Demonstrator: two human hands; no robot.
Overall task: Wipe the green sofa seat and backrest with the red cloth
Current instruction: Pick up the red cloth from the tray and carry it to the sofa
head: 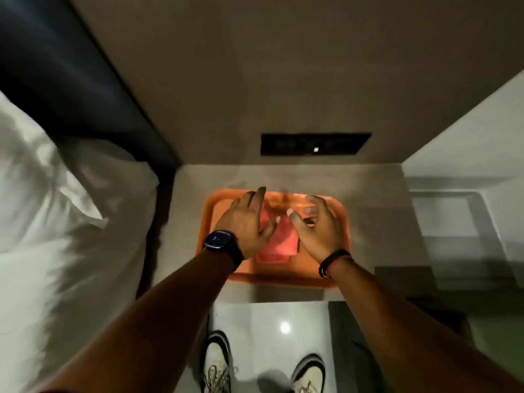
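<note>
The red cloth (279, 243) lies folded in an orange tray (215, 205) on a low grey bedside surface. My left hand (246, 222), with a dark watch on the wrist, hovers over the cloth's left part, fingers spread. My right hand (314, 228), with a dark band on the wrist, hovers over the tray's right half, fingers apart and curled. Neither hand holds anything. A strip of green (493, 330) shows at the lower right edge; I cannot tell whether it is the sofa.
A bed with white pillows (51, 211) and a dark headboard (71, 89) fills the left. A black switch panel (314, 144) is on the wall behind the tray. Pale ledges (453, 211) stand at the right. My shoes (218, 364) stand on glossy floor below.
</note>
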